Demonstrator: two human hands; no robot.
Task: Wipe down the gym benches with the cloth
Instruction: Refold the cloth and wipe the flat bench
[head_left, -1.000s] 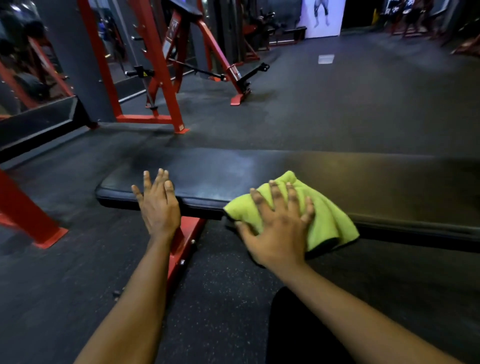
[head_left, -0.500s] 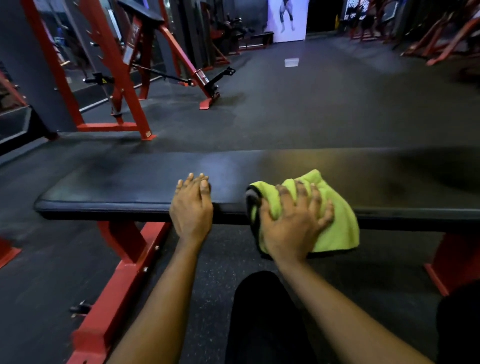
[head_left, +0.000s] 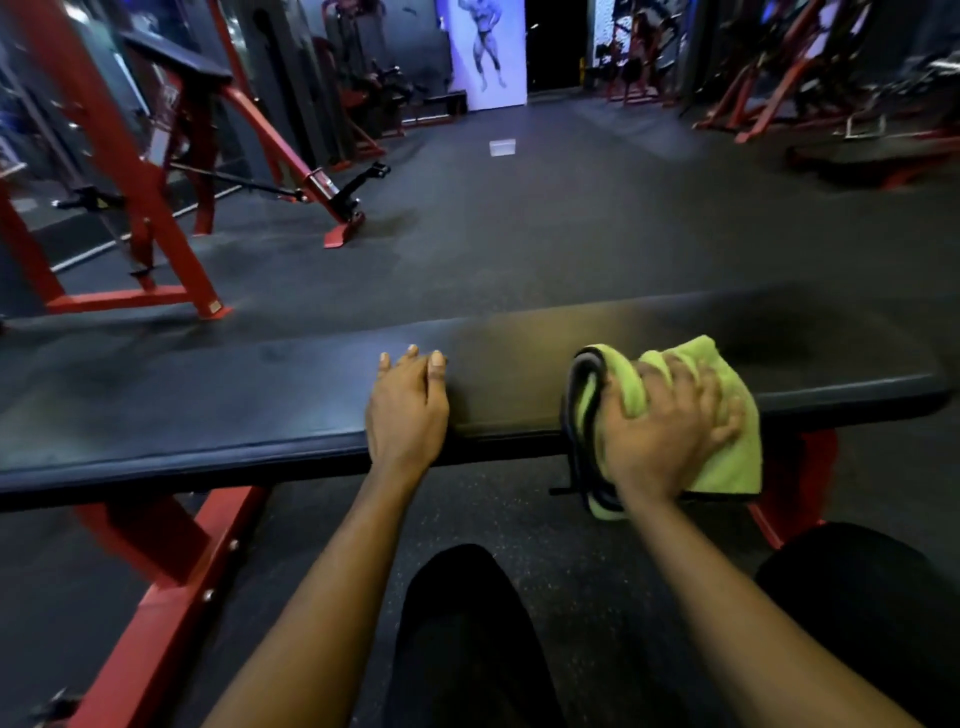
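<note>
Lime-green cloth (head_left: 730, 465) sits gripped in your right hand (head_left: 670, 436), mid-wipe on bench pad (head_left: 208, 415); left hand (head_left: 408, 410) rests flat. Next: sweep rightward.

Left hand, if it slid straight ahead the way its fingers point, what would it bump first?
Probably nothing: the left hand lies flat on the bench, and only bare pad, then open floor, lies ahead.
</note>
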